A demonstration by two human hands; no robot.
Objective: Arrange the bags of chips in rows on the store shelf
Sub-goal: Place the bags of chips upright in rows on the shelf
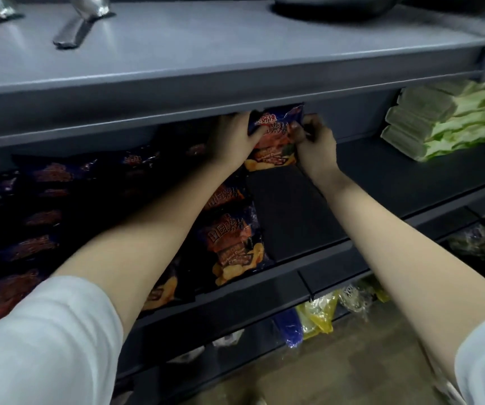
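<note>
A bag of chips [276, 141] is held between both hands, far back on the middle shelf [293, 211]. The left hand [232, 138] is curled round the bag's left edge, with the thumb laid across its front. The right hand [317, 147] is closed on the right edge, its fingers bunched near the top corner. The bag is held upright, with its top tucked just under the lip of the upper shelf [206, 54]. Its lower edge appears to sit on the dark shelf surface, though contact cannot be made out with certainty. Both forearms are stretched forward, and white sleeves [45, 340] are seen at the bottom corners.

To the left of the held bag and nearer the camera, more bags of the same kind [232, 244] are laid in overlapping rows running to the front lip. Those farther left are lost in shadow. A bare strip of shelf is seen directly in front of the held bag.

Green and white packs [440, 124] are stacked at the right end of the same shelf. Metal utensils [83, 24] and a dark pan [337, 7] are set on the upper shelf. Yellow bags [320, 317] and a blue pack [289, 328] are seen on a lower level, above a brownish floor [352, 361].
</note>
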